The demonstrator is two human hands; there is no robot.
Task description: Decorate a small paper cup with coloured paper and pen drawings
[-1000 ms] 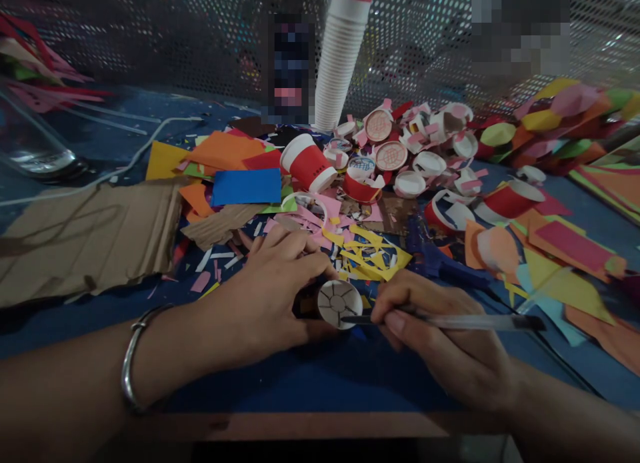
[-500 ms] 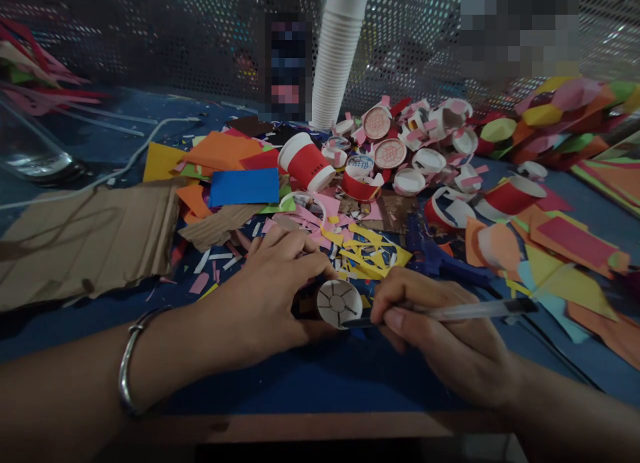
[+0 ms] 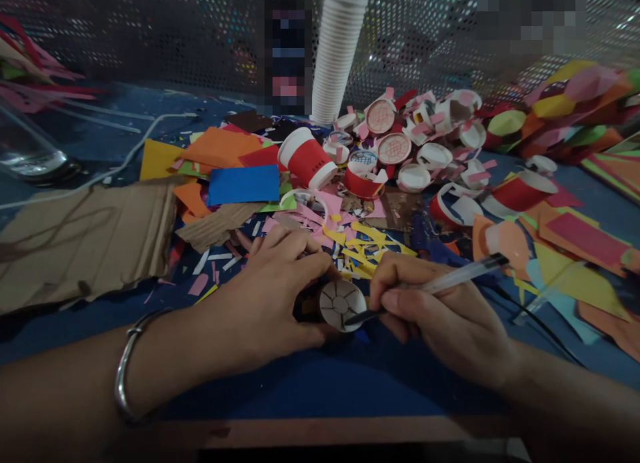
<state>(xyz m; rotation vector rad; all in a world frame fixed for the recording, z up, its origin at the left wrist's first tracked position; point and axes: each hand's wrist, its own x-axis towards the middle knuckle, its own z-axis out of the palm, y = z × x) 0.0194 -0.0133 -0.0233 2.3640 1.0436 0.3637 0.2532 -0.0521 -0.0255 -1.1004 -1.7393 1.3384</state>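
Note:
My left hand (image 3: pixel 283 286) curls its thumb and fingers around a small round white paper cup base (image 3: pixel 336 303) near the table's front. Dark lines are drawn on the round face: a small ring in the middle with spokes running out to the rim. In my right hand (image 3: pixel 430 303) is a pen (image 3: pixel 463 274) with a clear barrel, pinched between thumb and fingers. Its dark tip reaches the lower right of the round face. Yellow paper scraps (image 3: pixel 365 253) lie just behind both hands.
A red paper cup (image 3: pixel 307 157) lies tipped behind scraps and a blue paper piece (image 3: pixel 244 185). A tall stack of white cups (image 3: pixel 337 56) stands at the back. Cut cup pieces (image 3: pixel 415 177) pile up right of it. Cardboard (image 3: pixel 85 243) lies at left; a thin black cable (image 3: pixel 540 329) runs at right.
The pen is tilted more steeply, its rear end raised and moved left. Its tip now lies over the lower right of the round face. My left hand has barely moved.

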